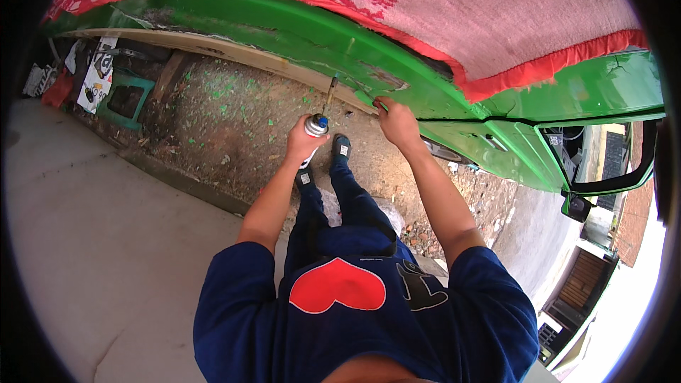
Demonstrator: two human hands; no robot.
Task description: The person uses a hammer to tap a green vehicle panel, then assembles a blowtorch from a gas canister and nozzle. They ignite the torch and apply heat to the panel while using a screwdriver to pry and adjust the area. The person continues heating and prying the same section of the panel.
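My left hand [302, 145] is wrapped round a gas canister [310, 130] with a blowtorch head. Its metal nozzle [330, 92] points away from me at the lower side of a green vehicle body [312, 42]. Close to that same panel, my right hand [397, 125] is closed, fingertips pinched near the edge. What sits between those fingers is small and dark green, and I cannot make it out. Just beyond it the paint is broken in a rough bare patch [384, 76]. A beige strip [255, 61] runs along the vehicle's lower edge.
A red and pink patterned blanket [525, 21] drapes over the vehicle. Green paint flakes litter the dirt ground [213, 113]. At the left, a green plastic stool [126, 122] lies near a concrete slab [85, 191]. An open vehicle window and side mirror [576, 207] are at the right.
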